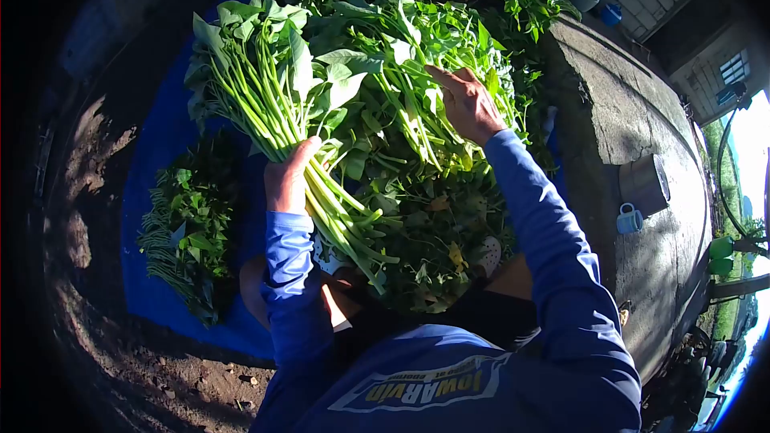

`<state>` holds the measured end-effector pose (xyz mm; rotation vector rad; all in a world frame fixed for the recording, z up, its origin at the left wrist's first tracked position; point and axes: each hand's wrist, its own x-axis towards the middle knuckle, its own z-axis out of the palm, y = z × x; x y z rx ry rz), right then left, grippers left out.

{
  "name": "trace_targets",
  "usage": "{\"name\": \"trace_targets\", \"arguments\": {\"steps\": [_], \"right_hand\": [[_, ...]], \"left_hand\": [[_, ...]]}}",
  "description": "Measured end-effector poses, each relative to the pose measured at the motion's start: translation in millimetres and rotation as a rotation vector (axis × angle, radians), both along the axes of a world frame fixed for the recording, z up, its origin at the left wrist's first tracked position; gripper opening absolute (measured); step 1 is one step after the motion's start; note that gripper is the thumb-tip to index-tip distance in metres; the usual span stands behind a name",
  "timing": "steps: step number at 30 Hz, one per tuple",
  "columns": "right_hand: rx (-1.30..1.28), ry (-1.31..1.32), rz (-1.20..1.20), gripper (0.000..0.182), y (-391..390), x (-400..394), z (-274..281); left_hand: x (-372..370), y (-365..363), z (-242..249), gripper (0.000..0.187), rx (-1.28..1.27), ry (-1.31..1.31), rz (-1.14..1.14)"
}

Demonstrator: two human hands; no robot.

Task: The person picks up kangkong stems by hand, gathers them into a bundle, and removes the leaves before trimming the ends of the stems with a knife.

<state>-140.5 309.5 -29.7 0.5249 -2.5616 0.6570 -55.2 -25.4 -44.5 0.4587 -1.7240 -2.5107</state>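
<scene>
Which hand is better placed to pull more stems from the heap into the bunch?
Probably the right hand: it rests open on the loose greens of the heap, touching stems. The left hand is shut around the bunch, holding it upright, so it is not free.

sleeves (pixel 553 256): long, blue | shirt (pixel 433 385): blue, yellow-white lettered logo | hands: bare

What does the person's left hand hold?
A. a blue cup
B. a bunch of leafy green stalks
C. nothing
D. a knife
B: the left hand is closed around the pale stems of a bunch of leafy green stalks, while the right hand rests on the pile of greens.
</scene>
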Motion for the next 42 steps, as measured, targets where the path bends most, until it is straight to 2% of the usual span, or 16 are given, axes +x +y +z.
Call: {"name": "trace_targets", "arguments": {"steps": [3,4,6,7,11,13,15,18,21,23,28,32,35,38,39,42], "right_hand": [[0.106,0.075,0.125,0.038,11,-8,48],[0.065,0.119,0.071,0.036,15,-9,61],[-0.002,0.178,-0.055,0.033,33,-12,74],[-0.063,0.095,-0.164,0.032,51,-16,67],[-0.442,-0.767,-0.234,0.035,65,-3,56],[-0.556,-0.822,-0.205,0.035,57,4,66],[-0.677,-0.744,-0.179,0.034,47,18,89],[-0.597,-0.531,-0.100,0.031,61,30,123],[-0.543,-0.301,-0.155,0.032,66,38,135],[-0.663,-0.235,-0.166,0.029,59,48,151],[-0.383,0.161,-0.363,0.026,9,57,166],[-0.207,0.460,-0.291,0.023,-26,48,153],[-0.073,0.520,-0.242,0.022,-60,53,124],[-0.242,0.111,-0.114,0.024,-106,84,56],[-0.297,-0.073,-0.076,0.025,-116,98,33],[-0.376,-0.204,0.064,0.036,-120,108,-21]], "left_hand": [[-2,-4,-5,0.037,-0.158,0.184,0.014],[1,-8,1,0.033,-0.314,0.145,-0.020],[-4,-20,-23,0.029,-0.247,0.203,-0.088],[-5,-19,-23,0.028,-0.238,0.196,-0.091],[8,-9,2,0.027,-0.354,0.125,-0.084],[2,-12,-9,0.026,-0.299,0.163,-0.087],[-5,-19,-21,0.021,-0.345,0.220,-0.127],[4,-3,-3,0.032,-0.022,-0.023,-0.043],[-4,-6,-22,0.038,-0.238,0.071,-0.106],[-11,4,-33,0.034,-0.339,0.187,0.032],[-13,12,-50,0.027,-0.319,0.232,-0.156],[-27,21,-72,0.050,-0.375,0.233,-0.407],[-10,35,-45,0.042,-0.491,0.228,-0.313],[-19,43,-78,0.048,-0.628,0.475,-0.203],[-10,60,-61,0.050,-0.179,0.254,-0.087],[-11,62,-79,0.047,-0.022,0.023,-0.082]]}}
